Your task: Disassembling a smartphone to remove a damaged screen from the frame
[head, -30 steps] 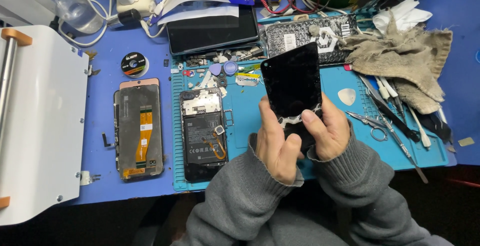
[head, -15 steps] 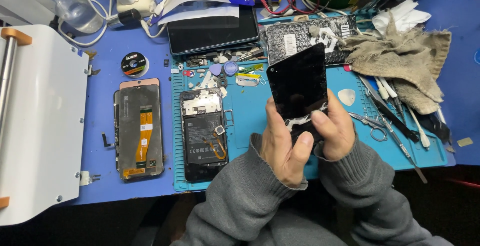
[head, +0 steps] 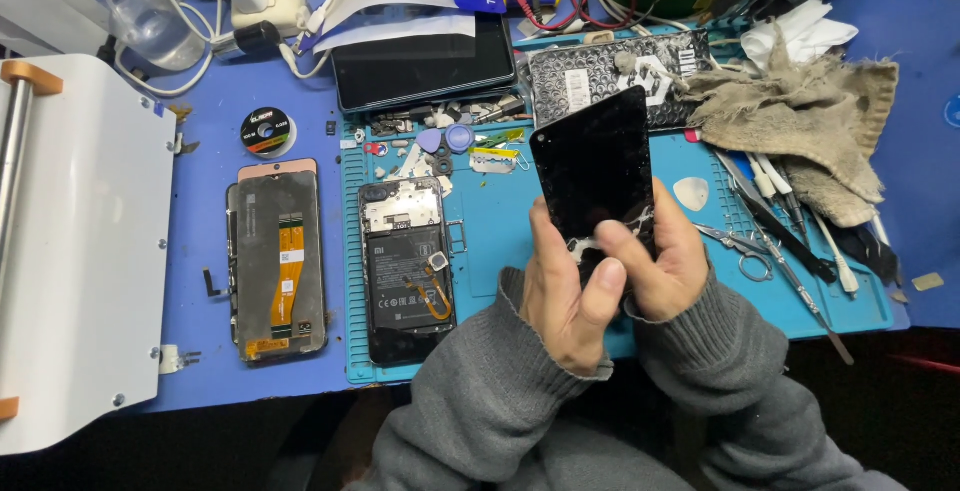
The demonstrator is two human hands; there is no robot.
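Both the left hand (head: 565,296) and the right hand (head: 665,271) grip the lower end of a black phone screen (head: 595,166), raised above the blue mat (head: 500,251). It seems cracked near the thumbs; hard pressure could splinter it further.

The black glass phone screen's (head: 592,166) lower end is hidden behind both hands; the white metal machine (head: 80,251) is cut off at the left edge.
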